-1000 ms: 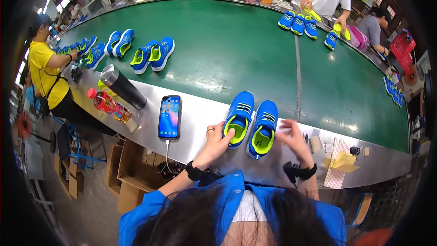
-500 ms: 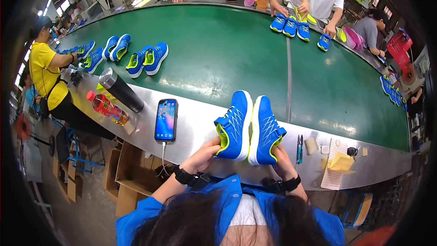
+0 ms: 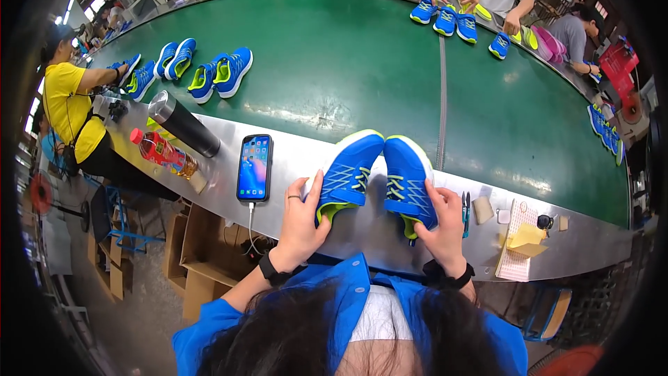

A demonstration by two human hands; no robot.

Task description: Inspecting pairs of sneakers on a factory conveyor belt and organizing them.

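Two blue sneakers with lime-green linings and white soles are held up before me, toes away and nearly touching. My left hand (image 3: pixel 303 219) grips the left sneaker (image 3: pixel 348 170) by its outer side near the heel, thumb at the lime-green collar. Around the heel end of the right sneaker (image 3: pixel 409 179) my right hand (image 3: pixel 443 224) is closed, thumb at the opening and fingers along the outer side. The laced tops of both shoes face inward and up. Beneath them lies the metal ledge (image 3: pixel 296 160) of the bench.
Past the ledge runs a green conveyor belt (image 3: pixel 313 63) carrying more blue sneakers (image 3: pixel 233 72). A phone (image 3: pixel 255 167) on a cable, a black tumbler (image 3: pixel 184 125) and a drink bottle (image 3: pixel 163 151) stand left. Thread snips (image 3: pixel 465 212) and a paper pad (image 3: pixel 518 240) lie right. Co-workers handle shoes opposite.
Both sneakers have turned over, from soles pressed together to laced tops facing each other. My hands have shifted up to their outer sides. The whole view has moved slightly.
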